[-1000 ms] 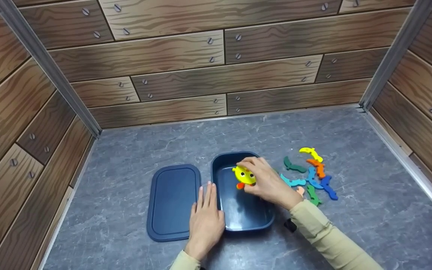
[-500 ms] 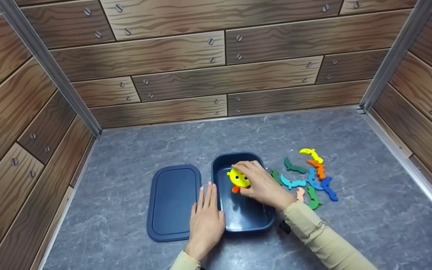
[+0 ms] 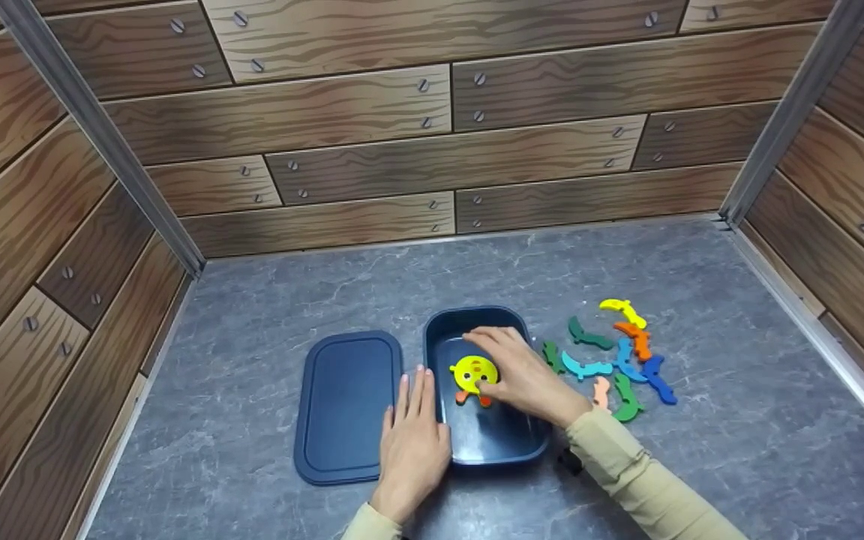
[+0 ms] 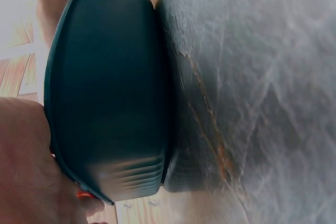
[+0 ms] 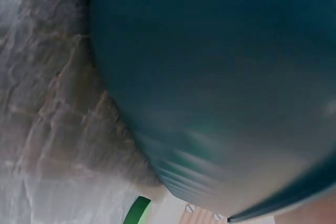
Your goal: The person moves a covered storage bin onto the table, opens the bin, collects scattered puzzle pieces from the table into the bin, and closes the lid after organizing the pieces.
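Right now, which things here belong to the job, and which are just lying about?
Seemingly in the job:
yellow toy, inside the box
open dark-blue box

Seemingly lying about:
dark-blue lid, left of the box
coloured pieces, right of it

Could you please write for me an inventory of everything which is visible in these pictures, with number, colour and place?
Round face piece: one, yellow with orange feet, inside the box
Box: one, dark blue, middle of the table, uncovered
Lid: one, dark blue, flat, left of the box
Small curved pieces: nine (three green, three blue, one yellow, one orange, one pink), right of the box
Table: one, grey marbled, beneath
Plank-pattern walls: three, brown, left, back, right
Upright strips: two, grey, back corners
Dark object: one, black, beside the right sleeve, partly hidden
Sleeves: two, beige, bottom
Left hand: one, bare, at the box's left side
Right hand: one, bare, over the box
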`<state>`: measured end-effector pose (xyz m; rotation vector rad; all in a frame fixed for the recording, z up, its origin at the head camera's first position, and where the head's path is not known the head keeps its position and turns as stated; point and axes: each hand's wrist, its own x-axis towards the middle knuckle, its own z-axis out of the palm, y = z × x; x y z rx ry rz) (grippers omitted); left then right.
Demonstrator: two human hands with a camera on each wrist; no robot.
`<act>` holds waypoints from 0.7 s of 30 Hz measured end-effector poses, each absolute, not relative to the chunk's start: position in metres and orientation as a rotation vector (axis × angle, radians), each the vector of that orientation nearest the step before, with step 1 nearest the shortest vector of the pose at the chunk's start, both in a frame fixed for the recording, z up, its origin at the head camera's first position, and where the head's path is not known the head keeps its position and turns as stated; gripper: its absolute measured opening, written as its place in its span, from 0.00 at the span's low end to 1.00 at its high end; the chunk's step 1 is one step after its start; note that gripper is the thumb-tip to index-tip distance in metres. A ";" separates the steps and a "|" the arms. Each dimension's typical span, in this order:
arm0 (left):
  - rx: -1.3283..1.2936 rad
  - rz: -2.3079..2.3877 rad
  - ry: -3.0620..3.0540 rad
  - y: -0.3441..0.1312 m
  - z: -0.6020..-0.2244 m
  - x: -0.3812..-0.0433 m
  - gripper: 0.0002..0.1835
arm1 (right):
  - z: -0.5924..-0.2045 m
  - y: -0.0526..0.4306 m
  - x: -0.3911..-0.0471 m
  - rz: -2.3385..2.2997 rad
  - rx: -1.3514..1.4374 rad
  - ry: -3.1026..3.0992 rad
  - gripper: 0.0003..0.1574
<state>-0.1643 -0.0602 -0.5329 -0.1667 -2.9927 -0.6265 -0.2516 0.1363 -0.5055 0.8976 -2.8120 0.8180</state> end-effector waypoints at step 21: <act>-0.149 -0.650 -3.006 -0.060 -0.534 -0.165 0.36 | -0.505 0.160 -0.238 0.994 0.634 -2.647 0.27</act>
